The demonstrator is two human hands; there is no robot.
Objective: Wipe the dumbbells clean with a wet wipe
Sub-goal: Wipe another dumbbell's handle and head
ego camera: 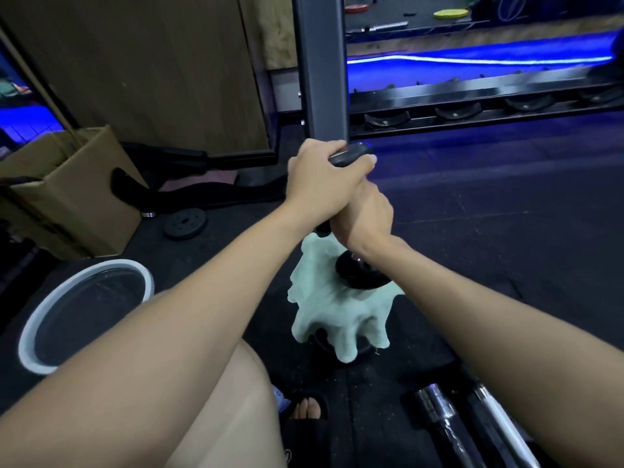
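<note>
I stand the dumbbell [351,211] on end on the floor [506,214]. My left hand [320,184] is clamped over its top plate; just below, my right hand [363,217] is wrapped round the handle with the wipe [324,298], which hangs down over the lower plate. I judge the wiping mid-way: handle in work, plates perhaps left. Left of my grip sit a bowl [30,332] and a box [67,194]; beyond it, a rack [472,106]; below right, bars [439,410].

Bare forearms; seemingly black sandal [309,421].
</note>
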